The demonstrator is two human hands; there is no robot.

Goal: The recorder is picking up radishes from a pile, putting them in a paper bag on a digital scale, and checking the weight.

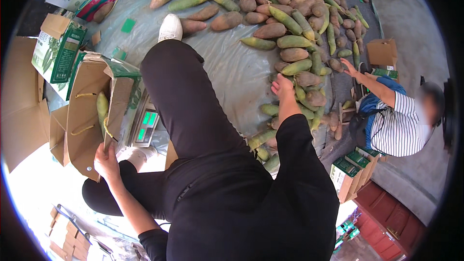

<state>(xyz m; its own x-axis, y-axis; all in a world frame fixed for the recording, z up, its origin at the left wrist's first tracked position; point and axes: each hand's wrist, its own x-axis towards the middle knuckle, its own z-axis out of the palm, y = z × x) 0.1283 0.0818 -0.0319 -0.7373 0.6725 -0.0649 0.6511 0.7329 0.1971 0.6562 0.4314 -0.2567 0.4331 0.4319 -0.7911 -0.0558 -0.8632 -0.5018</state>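
My left hand [107, 164] is closed on the near edge of an open cardboard box [79, 99] with yellow rope handles. Inside the box lies a long green radish [102, 108]. A scale [145, 126] with lit green displays is beside the box, partly hidden by it. My right hand [282, 87] is stretched out over the left edge of a big heap of green radishes [295, 41] and muddy reddish-brown roots [294, 55]. Its fingers look loosely apart, and I see nothing held in them.
Across the heap on the right, a person in a striped shirt [396, 123] reaches to the roots. Green-and-white cartons [59, 48] stand at the left, more cartons [355, 169] at the lower right. Plastic sheeting [227, 63] covers the floor around my white shoe [170, 28].
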